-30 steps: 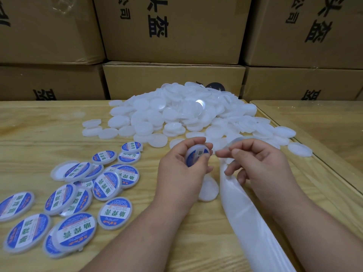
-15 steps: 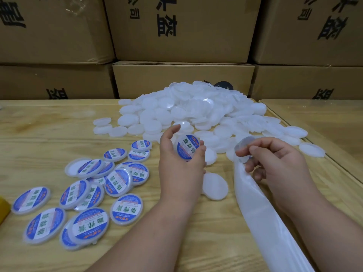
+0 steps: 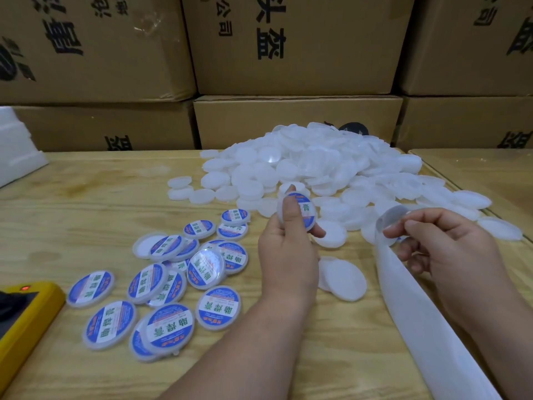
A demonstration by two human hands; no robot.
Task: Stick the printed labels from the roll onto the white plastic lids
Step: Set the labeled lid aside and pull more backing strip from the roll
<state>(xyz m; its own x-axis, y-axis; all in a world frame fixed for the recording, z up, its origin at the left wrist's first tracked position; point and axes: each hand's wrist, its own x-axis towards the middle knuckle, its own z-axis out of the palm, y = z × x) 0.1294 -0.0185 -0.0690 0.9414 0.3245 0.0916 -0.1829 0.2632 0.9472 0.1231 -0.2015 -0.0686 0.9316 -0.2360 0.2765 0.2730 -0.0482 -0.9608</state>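
Stacking up behind the pale wooden counter (image 3: 86, 203) stood brown cardboard boxes (image 3: 291, 44) printed with black characters, and before them spread a heap of plain white round plastic lids (image 3: 311, 163). A yellow-cased device (image 3: 20, 316) sat at the near left edge, beside a loose scatter of lids bearing blue and white printed labels (image 3: 161, 290). Above these the left hand (image 3: 285, 249) pinched one labelled white lid (image 3: 302, 212) upright between thumb and fingers. Just right of it, apart, the right hand (image 3: 444, 249) pinched the translucent white backing strip (image 3: 427, 319) of the label roll.
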